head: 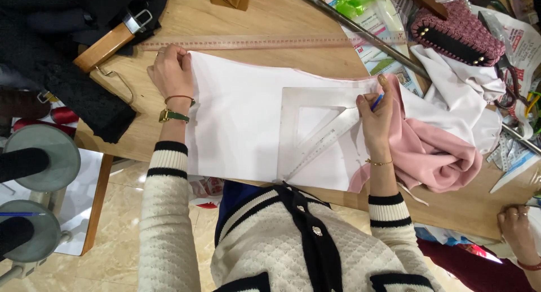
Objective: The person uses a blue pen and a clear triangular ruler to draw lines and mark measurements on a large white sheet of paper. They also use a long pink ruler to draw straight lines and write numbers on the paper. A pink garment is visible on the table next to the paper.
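Pinning the white fabric point(242, 123) flat, the left hand point(171, 72) presses fingers curled on its far-left edge; the right hand point(376, 114) pinches a blue pen point(377, 101) just right of the clear triangle ruler point(315, 131) lying mid-fabric.

A tailoring workshop: pink fabric point(445, 151), set square point(315, 128), long ruler point(253, 42) and wooden hanger point(104, 47) crowd the worktable point(270, 16).

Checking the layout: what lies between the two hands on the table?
In the head view, white fabric spans from the left hand toward the right hand, with a clear triangle ruler on it beside the right hand.
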